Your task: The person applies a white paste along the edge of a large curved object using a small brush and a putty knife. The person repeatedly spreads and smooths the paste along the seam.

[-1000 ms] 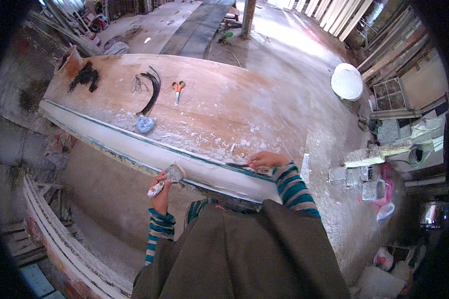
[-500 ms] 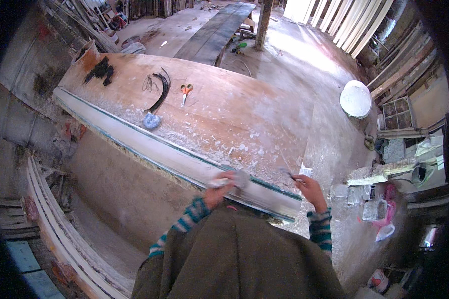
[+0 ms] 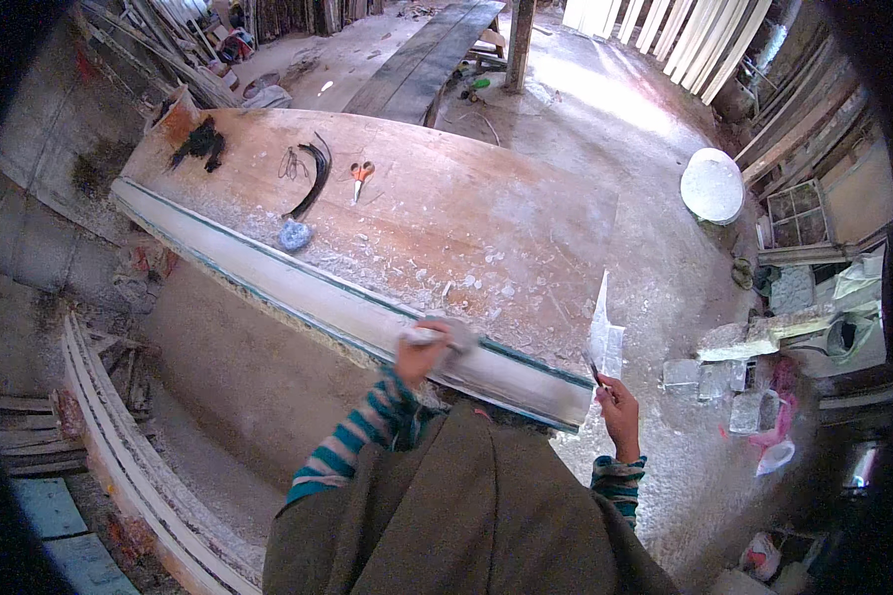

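A long white trough-like mould (image 3: 268,266) with teal edges lies along the near side of the wooden tabletop (image 3: 446,178). My left hand (image 3: 417,352) is closed on a greyish-white tool (image 3: 455,335), smeared by motion, over the mould's right half; its exact kind cannot be made out. Past the mould's right end, my right hand (image 3: 620,416) grips a thin, dark-tipped tool (image 3: 594,369), held upright. White flakes and crumbs lie on the tabletop just beyond the mould.
Orange-handled scissors (image 3: 361,178), black strips (image 3: 314,178) and a bluish-white lump (image 3: 294,235) lie on the tabletop. A round white bucket top (image 3: 712,186) stands at the right. Clear plastic tubs (image 3: 754,412) sit on the floor, and curved white strips (image 3: 139,476) lie at lower left.
My left hand has moved a little left and up along the mould with its blurred tool. The tool in my right hand has swung more upright, and that hand has dropped slightly.
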Tool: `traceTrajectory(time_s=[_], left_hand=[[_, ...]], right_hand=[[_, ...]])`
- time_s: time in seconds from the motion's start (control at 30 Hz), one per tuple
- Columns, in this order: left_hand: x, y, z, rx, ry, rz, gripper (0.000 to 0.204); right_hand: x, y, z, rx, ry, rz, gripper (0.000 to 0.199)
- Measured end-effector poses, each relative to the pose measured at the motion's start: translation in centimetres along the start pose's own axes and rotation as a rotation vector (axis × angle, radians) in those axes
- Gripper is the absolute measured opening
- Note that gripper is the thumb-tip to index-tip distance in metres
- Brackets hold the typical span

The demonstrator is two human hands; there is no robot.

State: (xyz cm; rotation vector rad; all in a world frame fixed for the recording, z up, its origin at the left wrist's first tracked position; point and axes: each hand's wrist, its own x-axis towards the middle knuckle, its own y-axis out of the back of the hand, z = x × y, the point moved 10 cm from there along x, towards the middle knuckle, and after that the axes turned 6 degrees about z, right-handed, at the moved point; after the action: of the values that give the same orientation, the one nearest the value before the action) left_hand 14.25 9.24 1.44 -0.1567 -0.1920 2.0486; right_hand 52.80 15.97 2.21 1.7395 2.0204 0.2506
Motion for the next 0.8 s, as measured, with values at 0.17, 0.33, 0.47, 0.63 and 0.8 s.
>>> traceTrajectory(time_s=[0.17,0.33,0.47,0.63,0.8], left_hand=[[1.1,18.3,6.4,0.516,-0.413,0.452,0.015],[-1.3,18.7,12.5,0.440,-0.418,0.640,0.017],[-4.3,16.0,11.3,0.392,-0.409,0.638,0.018],[-8.5,14.2,8.5,0.313,-0.316,0.665,0.018],[-11.4,14.7,7.8,0.326,-0.268,0.692,0.018]], right_hand=[[1.5,-4.9,-4.0,-0.211,0.344,-0.117,0.024],[0.8,-13.0,-6.0,-0.311,0.123,-0.637,0.025],[1.7,-16.8,-6.1,-0.301,0.031,-0.682,0.025],[2.9,-21.3,-7.0,-0.463,0.268,-0.592,0.023],[3.6,-28.5,-7.9,-0.303,0.238,-0.631,0.024]])
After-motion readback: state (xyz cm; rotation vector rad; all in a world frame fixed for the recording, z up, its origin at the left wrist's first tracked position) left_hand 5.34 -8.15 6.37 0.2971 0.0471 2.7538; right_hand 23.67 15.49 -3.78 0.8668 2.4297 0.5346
